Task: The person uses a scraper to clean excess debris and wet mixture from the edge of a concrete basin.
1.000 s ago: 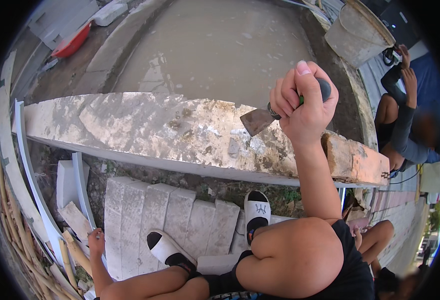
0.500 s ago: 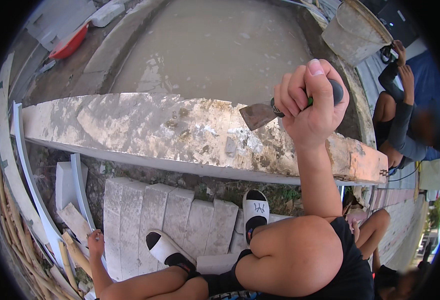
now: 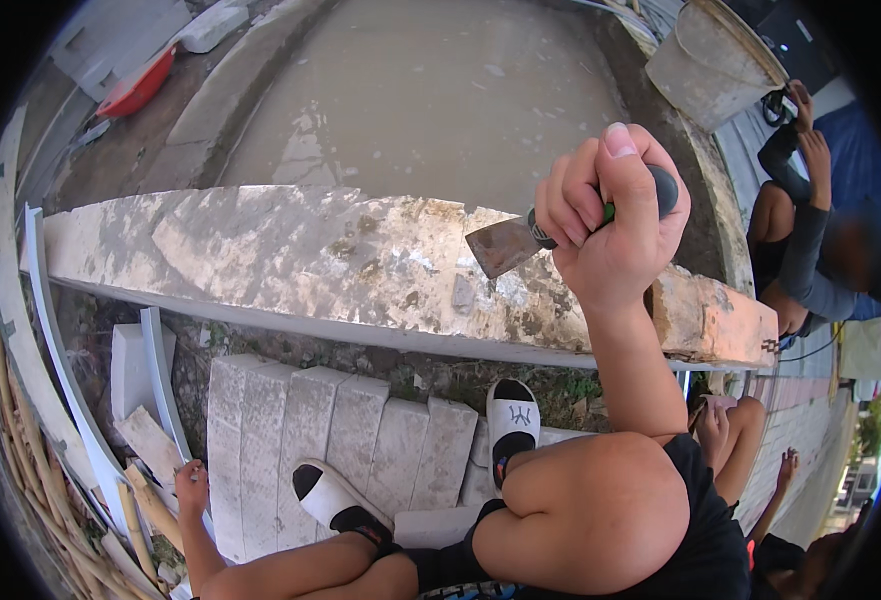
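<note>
My right hand (image 3: 615, 215) is wrapped round the dark handle of a putty knife (image 3: 505, 246), raised over the wall. The knife's flat, dirty metal blade points left, above the wall's patchy top. That low wall (image 3: 290, 255) runs across in front of me, with a crust of grey, cream and white on it. Low on the left, my left hand (image 3: 192, 486) has its fingers drawn together beside the end of a pale metal strip (image 3: 163, 385). What those fingers hold, if anything, is too small to make out.
Murky water (image 3: 440, 95) lies beyond the wall. Pale blocks (image 3: 305, 440) are stacked beneath my feet. A dirty bucket (image 3: 710, 65) stands far right, near a person in grey sleeves (image 3: 805, 255). Bamboo poles (image 3: 35, 470) lie left; a red basin (image 3: 138, 85) sits far left.
My right hand and the putty knife have shifted slightly left. My left hand stays in place. At the lower right, other people's hands have moved, one now raised.
</note>
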A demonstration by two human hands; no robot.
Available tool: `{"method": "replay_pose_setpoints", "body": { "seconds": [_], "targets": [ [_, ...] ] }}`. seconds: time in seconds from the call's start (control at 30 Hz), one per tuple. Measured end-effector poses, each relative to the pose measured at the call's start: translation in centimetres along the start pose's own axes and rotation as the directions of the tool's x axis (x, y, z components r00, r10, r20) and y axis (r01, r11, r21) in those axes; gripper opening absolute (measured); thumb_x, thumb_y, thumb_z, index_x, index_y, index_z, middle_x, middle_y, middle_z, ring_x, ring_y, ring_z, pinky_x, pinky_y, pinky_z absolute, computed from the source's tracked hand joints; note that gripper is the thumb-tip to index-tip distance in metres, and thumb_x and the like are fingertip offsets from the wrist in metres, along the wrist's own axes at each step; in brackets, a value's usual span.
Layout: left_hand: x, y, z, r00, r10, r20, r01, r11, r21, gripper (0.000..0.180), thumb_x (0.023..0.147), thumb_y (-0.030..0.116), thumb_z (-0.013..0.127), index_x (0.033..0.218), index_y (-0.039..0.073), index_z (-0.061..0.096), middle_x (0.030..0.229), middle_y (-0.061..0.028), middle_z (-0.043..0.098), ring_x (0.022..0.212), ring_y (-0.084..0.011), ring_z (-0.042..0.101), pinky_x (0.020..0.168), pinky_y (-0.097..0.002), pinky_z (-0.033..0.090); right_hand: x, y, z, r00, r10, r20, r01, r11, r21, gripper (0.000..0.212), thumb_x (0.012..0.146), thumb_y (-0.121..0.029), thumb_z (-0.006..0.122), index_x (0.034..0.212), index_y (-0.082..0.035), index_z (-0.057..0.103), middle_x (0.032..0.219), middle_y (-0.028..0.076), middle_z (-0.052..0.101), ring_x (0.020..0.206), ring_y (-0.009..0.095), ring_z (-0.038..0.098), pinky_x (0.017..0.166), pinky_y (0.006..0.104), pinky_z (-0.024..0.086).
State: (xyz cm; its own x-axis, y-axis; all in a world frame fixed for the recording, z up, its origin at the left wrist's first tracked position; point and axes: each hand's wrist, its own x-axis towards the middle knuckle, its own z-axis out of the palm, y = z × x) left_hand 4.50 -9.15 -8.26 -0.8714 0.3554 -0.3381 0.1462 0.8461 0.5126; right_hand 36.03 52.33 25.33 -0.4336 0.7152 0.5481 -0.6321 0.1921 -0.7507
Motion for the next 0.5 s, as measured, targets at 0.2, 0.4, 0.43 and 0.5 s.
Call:
{"method": "replay_pose_setpoints", "body": {
  "seconds": [0.2,0.4,0.43,0.5],
  "targets": [
    [-0.2,-0.3,-0.3,1.000,-0.025,-0.009,0.025,0.999,0.020,0.030,0.089,0.010,0.062,0.116,-0.003,0.066,0.092,-0.0157,0.069,0.060,-0.0198,0.067,0.056,-0.0313,0.054,-0.9,3.1,0.3,0.995,0.024,-0.093,-0.035,0.993,-0.115,0.034,0.101,-0.014,0.059,0.070,-0.006,0.046,0.054,-0.003,0.043,0.045,0.004,0.037,0.040,0.0232,0.027],
    [0.6,0.9,0.6,1.000,-0.021,0.015,0.022,0.999,-0.034,0.030,0.088,0.009,0.063,0.115,-0.003,0.066,0.098,-0.0177,0.068,0.062,-0.0210,0.067,0.055,-0.0309,0.055,0.4,1.1,-0.4,0.986,-0.026,-0.163,0.015,0.998,-0.068,0.033,0.100,-0.014,0.058,0.070,-0.006,0.046,0.054,0.000,0.043,0.044,0.006,0.037,0.040,0.0243,0.026],
    [0.7,1.4,1.1,1.000,-0.022,0.016,0.023,0.998,-0.053,0.030,0.088,0.009,0.064,0.115,-0.003,0.066,0.098,-0.0178,0.068,0.062,-0.0210,0.067,0.055,-0.0308,0.055,0.4,0.6,-0.6,0.985,-0.043,-0.169,0.031,0.997,-0.072,0.033,0.100,-0.014,0.058,0.071,-0.006,0.046,0.054,0.000,0.043,0.044,0.006,0.037,0.040,0.0245,0.026],
    [-0.1,-1.5,-1.1,1.000,-0.003,-0.026,0.002,1.000,-0.026,0.030,0.087,0.010,0.064,0.115,-0.003,0.066,0.097,-0.0171,0.068,0.062,-0.0205,0.067,0.054,-0.0306,0.055,0.1,1.9,0.5,0.987,-0.015,-0.161,0.006,0.998,-0.057,0.033,0.100,-0.014,0.058,0.071,-0.006,0.046,0.054,-0.001,0.043,0.044,0.006,0.036,0.040,0.0245,0.026]
  ]
}}
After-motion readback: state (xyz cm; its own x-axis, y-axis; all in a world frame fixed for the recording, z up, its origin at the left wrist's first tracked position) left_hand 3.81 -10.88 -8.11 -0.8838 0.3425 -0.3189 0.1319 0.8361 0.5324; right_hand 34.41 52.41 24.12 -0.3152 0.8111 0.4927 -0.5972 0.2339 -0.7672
